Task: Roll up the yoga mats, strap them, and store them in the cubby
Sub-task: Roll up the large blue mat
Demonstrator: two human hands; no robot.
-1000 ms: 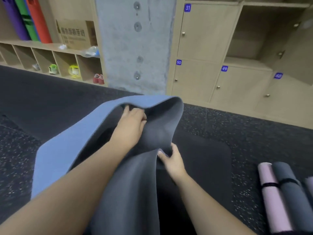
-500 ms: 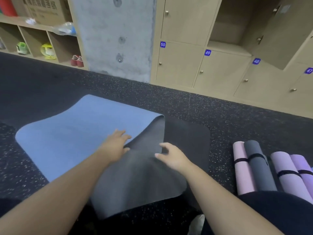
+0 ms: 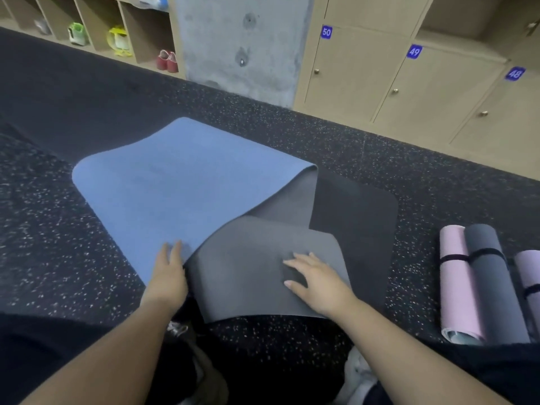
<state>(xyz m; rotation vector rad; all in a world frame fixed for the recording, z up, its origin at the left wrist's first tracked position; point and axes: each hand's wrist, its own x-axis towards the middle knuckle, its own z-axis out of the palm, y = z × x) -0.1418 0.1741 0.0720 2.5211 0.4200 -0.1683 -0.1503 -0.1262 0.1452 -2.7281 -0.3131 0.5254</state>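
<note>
A yoga mat, blue (image 3: pixel 187 188) on one side and grey on the other, lies twisted on the speckled floor, its near end flipped grey side up (image 3: pixel 257 273). A darker mat (image 3: pixel 356 217) lies flat under it to the right. My left hand (image 3: pixel 169 276) rests flat, fingers apart, at the seam where blue meets grey. My right hand (image 3: pixel 318 282) presses flat on the grey flap, fingers spread. Rolled and strapped mats, pink (image 3: pixel 455 285), dark grey (image 3: pixel 493 285) and lilac (image 3: pixel 529 276), lie side by side at the right.
Numbered wooden lockers (image 3: pixel 380 80) line the far wall, with an open compartment (image 3: pixel 455 16) at top right. A concrete pillar (image 3: pixel 242 45) stands in the middle. Open shoe cubbies (image 3: pixel 117 33) hold shoes at far left. My knees fill the bottom edge.
The mat was lifted and gripped in both hands; now it lies on the floor, and both hands have let go and rest flat on it. The camera tilted down.
</note>
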